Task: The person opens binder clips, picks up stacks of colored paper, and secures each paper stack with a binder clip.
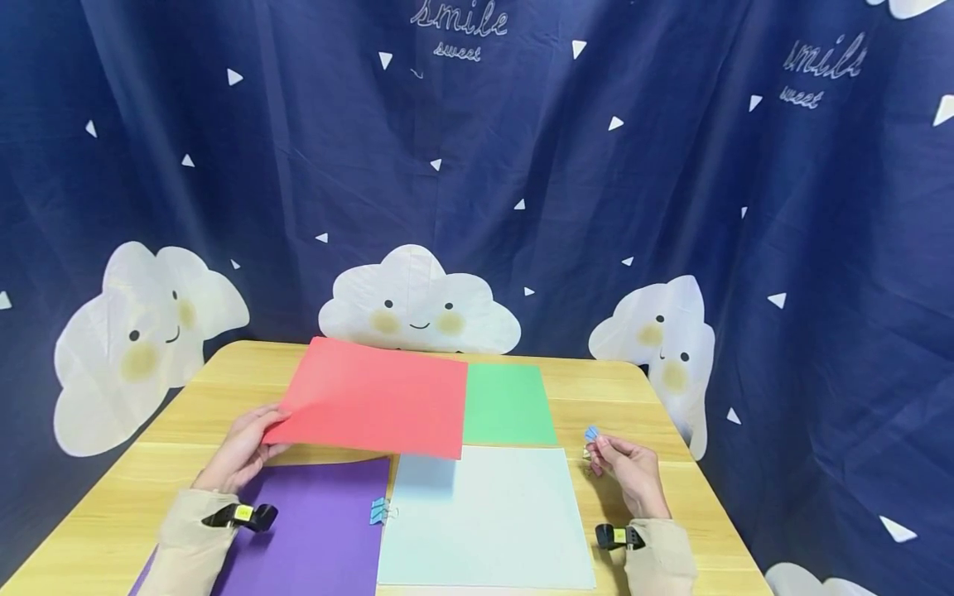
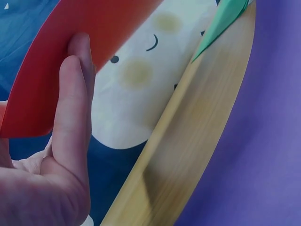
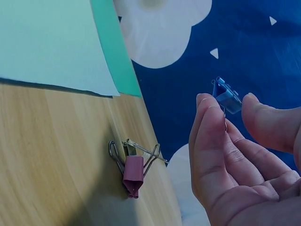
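My left hand (image 1: pixel 242 447) pinches a red sheet of paper (image 1: pixel 376 401) at its near left corner. In the left wrist view the fingers (image 2: pixel 70 113) lie along the face of the red sheet, which is lifted above the table. My right hand (image 1: pixel 629 472) holds a small blue binder clip (image 3: pixel 228 99) between thumb and fingertips, raised over the table's right side. Under that hand a pink binder clip (image 3: pixel 133 172) stands on the wood, its wire handles spread, with another clip (image 3: pixel 130 148) partly hidden behind it.
A stack of pale sheets (image 1: pixel 488 521) lies front centre, a green sheet (image 1: pixel 510 404) behind it and a purple sheet (image 1: pixel 320 530) to the left. Another blue binder clip (image 1: pixel 379 511) sits at the pale stack's left edge. A dark blue curtain (image 1: pixel 477 165) hangs behind the wooden table (image 1: pixel 604 385).
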`<state>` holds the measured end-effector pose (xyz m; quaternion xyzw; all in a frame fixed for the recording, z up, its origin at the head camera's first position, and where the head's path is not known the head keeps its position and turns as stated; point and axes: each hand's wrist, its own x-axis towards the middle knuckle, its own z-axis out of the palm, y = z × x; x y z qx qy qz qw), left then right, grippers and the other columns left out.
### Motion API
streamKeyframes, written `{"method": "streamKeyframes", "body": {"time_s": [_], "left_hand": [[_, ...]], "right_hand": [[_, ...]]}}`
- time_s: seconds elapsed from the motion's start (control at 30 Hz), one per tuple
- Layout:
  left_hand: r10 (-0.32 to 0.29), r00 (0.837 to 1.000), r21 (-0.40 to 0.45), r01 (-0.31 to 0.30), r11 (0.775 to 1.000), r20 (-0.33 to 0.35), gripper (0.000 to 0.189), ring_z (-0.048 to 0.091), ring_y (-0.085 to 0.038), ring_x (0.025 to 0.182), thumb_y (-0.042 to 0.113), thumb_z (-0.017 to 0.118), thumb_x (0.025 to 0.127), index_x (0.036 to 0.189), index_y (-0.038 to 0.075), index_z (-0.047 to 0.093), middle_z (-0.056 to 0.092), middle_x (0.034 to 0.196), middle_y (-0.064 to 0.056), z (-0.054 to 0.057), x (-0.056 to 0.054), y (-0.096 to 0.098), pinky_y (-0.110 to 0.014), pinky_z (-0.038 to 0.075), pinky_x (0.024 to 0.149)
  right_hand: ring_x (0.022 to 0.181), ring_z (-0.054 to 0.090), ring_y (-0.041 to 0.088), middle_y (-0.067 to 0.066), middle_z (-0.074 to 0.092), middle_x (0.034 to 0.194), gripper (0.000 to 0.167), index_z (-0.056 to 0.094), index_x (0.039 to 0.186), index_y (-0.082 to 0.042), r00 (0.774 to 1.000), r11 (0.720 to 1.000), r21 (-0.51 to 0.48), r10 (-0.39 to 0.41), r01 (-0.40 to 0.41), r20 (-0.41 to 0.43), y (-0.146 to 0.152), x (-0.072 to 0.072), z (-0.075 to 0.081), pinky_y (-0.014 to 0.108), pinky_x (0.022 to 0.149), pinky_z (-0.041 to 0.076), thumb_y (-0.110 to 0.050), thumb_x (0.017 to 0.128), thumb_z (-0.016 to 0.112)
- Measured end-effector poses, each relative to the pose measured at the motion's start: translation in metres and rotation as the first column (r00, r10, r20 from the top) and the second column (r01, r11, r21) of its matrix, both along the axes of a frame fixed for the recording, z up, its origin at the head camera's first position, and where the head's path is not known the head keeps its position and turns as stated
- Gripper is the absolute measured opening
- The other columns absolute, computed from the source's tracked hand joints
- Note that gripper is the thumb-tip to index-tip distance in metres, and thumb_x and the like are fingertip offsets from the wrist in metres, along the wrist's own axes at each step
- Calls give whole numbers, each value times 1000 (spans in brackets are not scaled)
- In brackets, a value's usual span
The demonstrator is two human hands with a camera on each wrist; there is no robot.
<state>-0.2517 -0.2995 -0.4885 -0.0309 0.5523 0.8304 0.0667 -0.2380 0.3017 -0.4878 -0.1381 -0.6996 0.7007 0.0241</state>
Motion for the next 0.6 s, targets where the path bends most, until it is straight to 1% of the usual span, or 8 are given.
{"method": "streamKeyframes", "body": {"time_s": [0.23, 0.43, 0.6], "left_hand": [[-21, 1000, 23, 21, 1000, -17, 29, 75, -7, 85, 7, 46, 109, 101, 21, 70, 72, 95, 5, 0, 4, 8, -21, 64, 72], [-21, 1000, 30, 21, 999, -16, 22, 75, -7, 86, 8, 48, 109, 104, 18, 66, 71, 97, 5, 2, 6, 15, -22, 64, 73], [-34, 999, 46, 35, 998, -21, 22, 75, -8, 87, 8, 47, 109, 105, 18, 65, 70, 98, 5, 3, 9, 20, -22, 64, 75]], "right_hand": [[77, 71, 10, 2, 78, 85, 39, 60, 132, 17, 1000, 1000, -1, 10, -10, 2, -3, -1, 2, 22, 73, 61, -8, 103, 63], [78, 71, 7, -1, 78, 86, 39, 60, 132, 16, 1000, 1000, 4, 19, -19, 6, -6, -1, 3, 19, 74, 61, -9, 103, 64], [79, 71, 5, 0, 79, 88, 37, 61, 131, 15, 999, 999, 35, 37, -37, 5, -10, -1, 6, 20, 73, 60, -9, 103, 64]]}}
